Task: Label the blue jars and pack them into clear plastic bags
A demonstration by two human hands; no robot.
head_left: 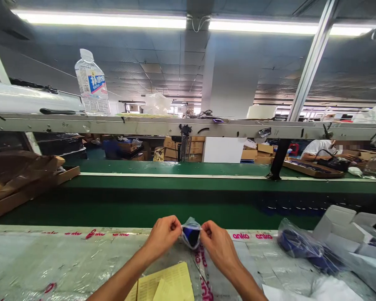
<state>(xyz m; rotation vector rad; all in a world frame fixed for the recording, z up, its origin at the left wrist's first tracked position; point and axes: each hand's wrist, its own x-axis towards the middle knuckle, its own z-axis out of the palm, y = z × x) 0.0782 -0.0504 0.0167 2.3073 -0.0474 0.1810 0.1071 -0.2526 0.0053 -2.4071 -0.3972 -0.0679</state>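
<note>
Between my two hands hangs a small clear plastic bag (191, 236) with a dark blue item inside, its exact kind not clear. My left hand (166, 232) pinches the bag's left edge between thumb and fingers. On the other side, my right hand (215, 238) pinches the right edge in the same way. The bag is stretched a little above the plastic-covered bench top (81, 255). Yellow printed sheets (172, 282) lie on the bench below, partly behind my left forearm.
To the right are blue items in clear bags (303, 246) and an open white box (341, 228). A green belt (175, 205) runs beyond the bench. A cardboard tray (62, 175) stands left. A water bottle (94, 85) rests on the overhead rail. Another person (316, 148) sits far right.
</note>
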